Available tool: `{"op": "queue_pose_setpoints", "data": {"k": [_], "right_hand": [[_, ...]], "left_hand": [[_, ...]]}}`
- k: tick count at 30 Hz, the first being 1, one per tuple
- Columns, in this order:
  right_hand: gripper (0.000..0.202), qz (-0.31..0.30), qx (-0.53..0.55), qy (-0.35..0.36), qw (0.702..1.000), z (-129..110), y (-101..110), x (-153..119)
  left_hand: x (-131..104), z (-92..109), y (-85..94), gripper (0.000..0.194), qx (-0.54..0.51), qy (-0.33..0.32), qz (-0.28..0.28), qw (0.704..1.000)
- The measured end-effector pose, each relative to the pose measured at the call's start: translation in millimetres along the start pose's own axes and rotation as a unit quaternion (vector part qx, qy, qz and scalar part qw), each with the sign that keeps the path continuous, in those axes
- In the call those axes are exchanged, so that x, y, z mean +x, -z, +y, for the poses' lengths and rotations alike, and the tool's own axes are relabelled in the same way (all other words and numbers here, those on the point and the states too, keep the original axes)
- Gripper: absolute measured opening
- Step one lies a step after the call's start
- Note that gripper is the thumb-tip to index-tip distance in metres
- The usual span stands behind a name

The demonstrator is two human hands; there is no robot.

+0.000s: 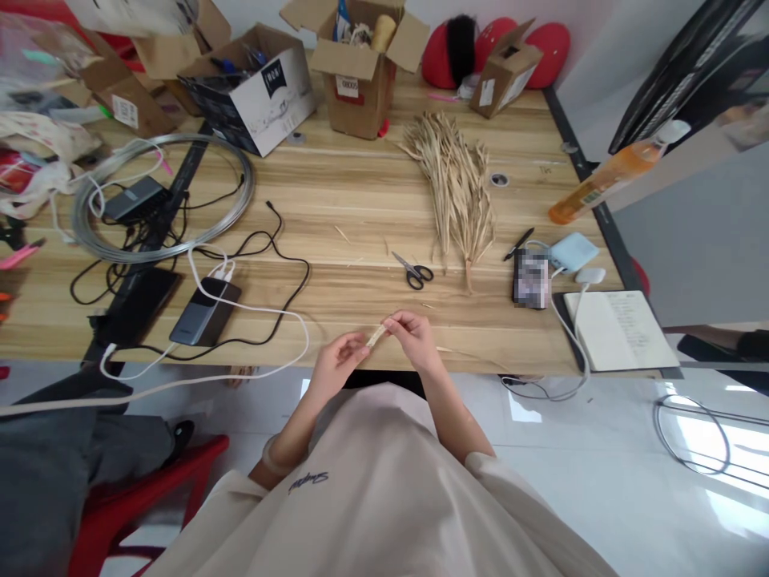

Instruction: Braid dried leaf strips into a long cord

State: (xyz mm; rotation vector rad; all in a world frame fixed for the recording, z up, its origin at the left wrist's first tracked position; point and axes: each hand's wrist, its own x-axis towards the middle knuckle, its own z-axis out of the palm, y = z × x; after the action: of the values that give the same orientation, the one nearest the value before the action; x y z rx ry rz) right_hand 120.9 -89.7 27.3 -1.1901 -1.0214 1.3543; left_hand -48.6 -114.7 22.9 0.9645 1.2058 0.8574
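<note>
A short, pale, straw-like strip (376, 336) stretches between my two hands at the table's front edge. My left hand (337, 362) pinches its lower left end, and my right hand (413, 336) pinches the upper right end. Whether the strip is folded or woven is too small to tell. Just beyond my hands lie scissors (413, 271) with black handles, blades pointing up and left. Farther back is a spread bundle of dried, straw-coloured leaves (453, 184). A long thin strip (472, 355) rests on the table to the right of my right hand.
Left are a coil of metal wire (245, 200), a power bank (206, 311) and tangled cables. Open cardboard boxes (360, 96) stand at the back. An orange bottle (606, 186), a phone (532, 279) and an open notebook (622, 330) lie right. A person's leg (120, 457) is at lower left.
</note>
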Motion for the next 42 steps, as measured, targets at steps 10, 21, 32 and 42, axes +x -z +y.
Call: {"op": "queue_pose_setpoints", "data": {"k": [10,21,32,42], "right_hand": [[0.027,0.06,0.078,-0.02,0.995,-2,23,4],[0.029,0.205,-0.166,0.179,0.948,-12,38,42],[0.038,-0.29,-0.036,-0.02,0.956,53,-53,-117],[0.05,-0.326,0.122,-0.161,0.923,85,-72,-130]], "left_hand": [[-54,-36,44.1,0.039,0.105,0.061,-0.041,0.992],[-73,-48,45.8,0.031,0.135,0.005,0.08,0.988],[-1,64,-14.4,0.038,-0.151,-0.011,-0.05,0.987],[68,86,-25.1,0.029,-0.23,-0.113,-0.007,0.967]]}}
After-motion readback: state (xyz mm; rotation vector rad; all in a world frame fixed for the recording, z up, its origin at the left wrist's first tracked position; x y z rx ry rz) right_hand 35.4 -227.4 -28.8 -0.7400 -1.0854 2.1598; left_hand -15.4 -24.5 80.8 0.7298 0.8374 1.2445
